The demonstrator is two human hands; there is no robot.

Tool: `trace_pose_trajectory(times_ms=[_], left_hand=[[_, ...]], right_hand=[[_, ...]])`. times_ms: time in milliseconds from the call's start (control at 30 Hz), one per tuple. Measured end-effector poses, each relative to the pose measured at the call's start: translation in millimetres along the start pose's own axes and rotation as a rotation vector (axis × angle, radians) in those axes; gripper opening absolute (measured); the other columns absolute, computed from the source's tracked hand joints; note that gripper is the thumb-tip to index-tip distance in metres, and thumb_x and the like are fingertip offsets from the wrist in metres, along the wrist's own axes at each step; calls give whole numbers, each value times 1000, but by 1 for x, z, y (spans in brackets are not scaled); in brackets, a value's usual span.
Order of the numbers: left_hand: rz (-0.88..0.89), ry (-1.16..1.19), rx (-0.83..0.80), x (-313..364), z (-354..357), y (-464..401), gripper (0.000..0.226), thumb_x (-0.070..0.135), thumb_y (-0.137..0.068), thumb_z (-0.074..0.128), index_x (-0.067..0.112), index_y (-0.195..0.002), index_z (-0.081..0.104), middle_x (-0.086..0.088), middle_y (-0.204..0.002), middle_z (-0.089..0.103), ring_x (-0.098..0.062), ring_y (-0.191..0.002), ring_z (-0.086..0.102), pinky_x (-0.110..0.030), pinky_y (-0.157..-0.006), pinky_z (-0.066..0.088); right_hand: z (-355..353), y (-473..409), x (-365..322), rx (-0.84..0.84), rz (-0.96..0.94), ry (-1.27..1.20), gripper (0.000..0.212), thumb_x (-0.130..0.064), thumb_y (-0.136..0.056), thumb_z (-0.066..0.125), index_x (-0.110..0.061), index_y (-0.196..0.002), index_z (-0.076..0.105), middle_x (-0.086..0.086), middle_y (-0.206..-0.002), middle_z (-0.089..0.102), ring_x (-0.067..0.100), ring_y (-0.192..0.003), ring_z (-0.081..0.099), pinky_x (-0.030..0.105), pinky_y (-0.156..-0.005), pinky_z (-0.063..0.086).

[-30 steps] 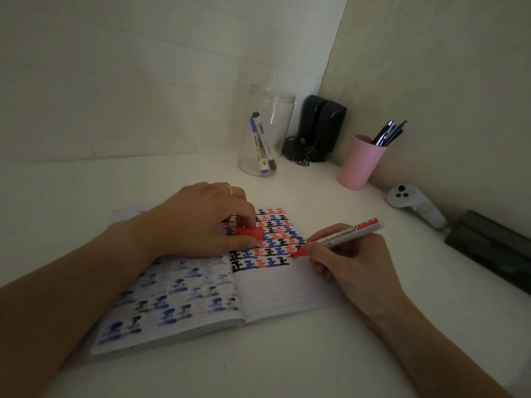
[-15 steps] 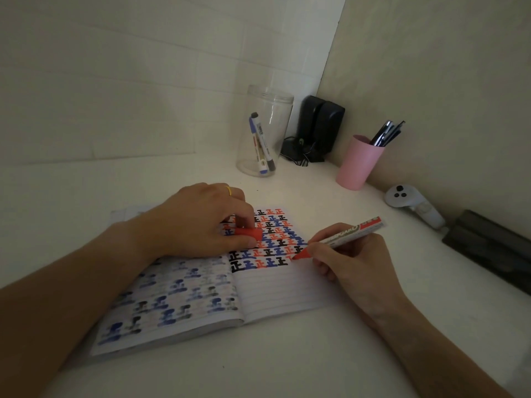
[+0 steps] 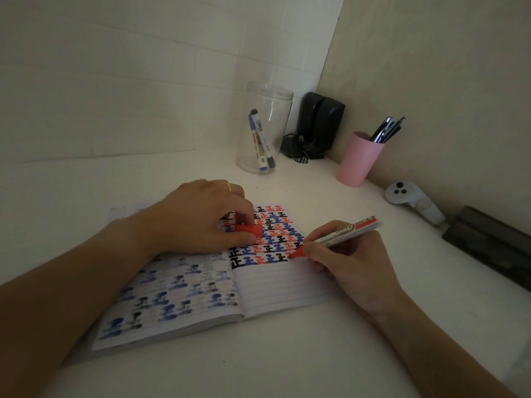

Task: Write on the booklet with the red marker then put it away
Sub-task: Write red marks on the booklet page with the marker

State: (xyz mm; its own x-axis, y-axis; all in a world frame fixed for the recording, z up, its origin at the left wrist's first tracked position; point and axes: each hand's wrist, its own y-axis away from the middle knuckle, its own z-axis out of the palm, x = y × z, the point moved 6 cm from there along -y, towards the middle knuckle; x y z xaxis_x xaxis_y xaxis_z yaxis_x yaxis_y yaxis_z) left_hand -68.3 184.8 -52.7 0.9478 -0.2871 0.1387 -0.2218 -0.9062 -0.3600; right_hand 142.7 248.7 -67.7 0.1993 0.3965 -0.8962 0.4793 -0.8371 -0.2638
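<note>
An open lined booklet lies on the white desk, its right page partly filled with rows of red, blue and black characters. My right hand grips the red marker, whose tip touches the page at the right end of the lowest written row. My left hand rests on the booklet near the spine and pinches the marker's red cap between thumb and fingers. A clear jar with two markers inside stands at the back.
A pink cup with pens stands at the back right beside black speakers. A white controller and a dark flat object lie along the right wall. Walls close the corner behind.
The marker tip has shifted slightly left and down on the last written row. My left hand has stayed in place with the cap.
</note>
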Motion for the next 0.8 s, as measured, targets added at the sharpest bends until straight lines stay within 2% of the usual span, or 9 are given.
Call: trace_pose_trajectory(times_ms=[267,467,600,667,800], left_hand=[[5,-8,6,-1,1,-1,35,71,-85,53,41,-99,66,18,-98,62,-3,-88,55,-30,-74,46],[-2,2,-3,-1,1,0,41,73,-83,49,40,-101,66,17,-99,63,-4,-90,57,-34,-76,51],[3,0,-7,0,0,0,43,75,-83,47,40,-101,66,17,-99,64,-5,-90,58,-32,-76,49],[3,-4,-4,1,-1,0,40,73,-84,50,40,-100,66,17,-99,63,-5,-89,57,-30,-76,47],[-3,-23,25,4,-4,2,36,70,-85,52,39,-97,66,16,-95,64,-5,-86,58,-29,-75,47]], right_hand=[[2,2,-2,-26,1,-15,9,2,-79,75,-5,-75,77,-4,-58,70,5,-52,61,15,-53,48],[-5,-1,3,94,37,48,14,-6,-72,73,-16,-62,74,-7,-53,69,2,-49,58,17,-52,47],[-4,-2,3,100,50,51,12,-10,-71,72,-17,-61,72,-6,-56,70,2,-50,58,18,-52,47],[-5,-2,4,107,63,-2,14,-6,-76,72,-15,-65,72,-5,-54,66,4,-49,57,18,-50,46],[-10,-13,4,137,178,-242,10,-1,-84,68,-8,-78,72,5,-58,57,17,-52,47,26,-46,37]])
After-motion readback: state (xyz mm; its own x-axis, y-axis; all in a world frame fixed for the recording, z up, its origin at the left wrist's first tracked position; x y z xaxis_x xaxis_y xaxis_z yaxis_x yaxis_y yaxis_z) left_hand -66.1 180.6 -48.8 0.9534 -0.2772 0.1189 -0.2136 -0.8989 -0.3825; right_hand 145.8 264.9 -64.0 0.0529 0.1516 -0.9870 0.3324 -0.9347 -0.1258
